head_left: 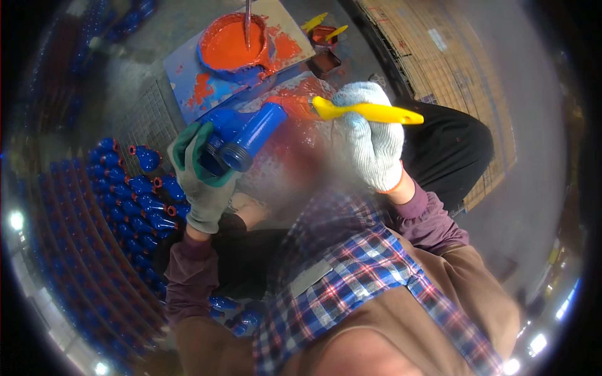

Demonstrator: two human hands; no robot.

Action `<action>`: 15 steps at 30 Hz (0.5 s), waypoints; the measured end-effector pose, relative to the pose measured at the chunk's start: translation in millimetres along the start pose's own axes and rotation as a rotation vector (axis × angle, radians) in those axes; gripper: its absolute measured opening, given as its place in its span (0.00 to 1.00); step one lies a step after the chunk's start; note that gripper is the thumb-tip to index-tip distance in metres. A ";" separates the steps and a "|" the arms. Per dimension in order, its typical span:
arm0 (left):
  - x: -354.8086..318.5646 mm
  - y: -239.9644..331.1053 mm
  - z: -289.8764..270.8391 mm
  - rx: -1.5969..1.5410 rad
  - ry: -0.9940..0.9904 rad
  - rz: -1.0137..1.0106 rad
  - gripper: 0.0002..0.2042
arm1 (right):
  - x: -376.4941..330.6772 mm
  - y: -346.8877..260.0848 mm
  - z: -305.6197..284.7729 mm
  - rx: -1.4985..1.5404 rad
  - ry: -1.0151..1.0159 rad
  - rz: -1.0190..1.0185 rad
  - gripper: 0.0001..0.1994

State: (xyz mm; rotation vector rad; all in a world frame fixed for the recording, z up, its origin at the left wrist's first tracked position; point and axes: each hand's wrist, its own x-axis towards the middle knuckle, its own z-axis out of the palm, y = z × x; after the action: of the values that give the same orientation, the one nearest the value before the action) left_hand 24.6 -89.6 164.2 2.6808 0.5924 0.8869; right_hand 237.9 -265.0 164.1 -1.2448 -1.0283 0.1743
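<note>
My left hand (204, 178), in a grey glove with green fingers, grips a blue pipe fitting (256, 135) with tube-shaped arms. Threaded ends on the fitting point toward me. White knitted fabric covers my right hand (371, 138), which is closed round the yellow handle of a paintbrush (382, 113). The brush lies roughly level, its red-stained bristles at the fitting's far end, where red paint shows. Whether the bristles press on that end is hard to tell. Beyond both hands stands a bucket (241, 75) of orange-red paint with a stick upright in it.
The bucket rests on a paint-smeared board (179, 84). Behind it sits a small red container (323, 36) with yellow-handled brushes. Several blue fittings with red ends (141, 188) lie in rows at left, near a metal grate (147, 116). Slatted wooden decking (439, 62) is at right.
</note>
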 end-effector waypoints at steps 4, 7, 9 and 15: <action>-18.8 8.3 10.5 -0.269 -0.034 -0.488 0.34 | -4.9 -4.0 13.1 -0.038 0.052 0.027 0.10; -21.9 18.8 14.3 -0.600 -0.064 -0.828 0.31 | -6.3 -1.2 21.9 -0.194 0.025 -0.030 0.12; -14.8 32.5 8.6 -0.954 -0.139 -1.013 0.23 | -11.3 2.8 27.4 -0.185 0.008 -0.028 0.12; -8.2 29.0 8.4 -1.636 -0.267 -1.312 0.21 | -23.7 19.9 28.5 -0.303 -0.131 -0.115 0.15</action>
State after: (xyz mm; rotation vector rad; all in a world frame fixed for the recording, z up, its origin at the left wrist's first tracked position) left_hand 32.4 -119.9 163.9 0.6066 0.7912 0.2438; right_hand 212.1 -252.5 133.4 -1.4571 -1.2702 0.0103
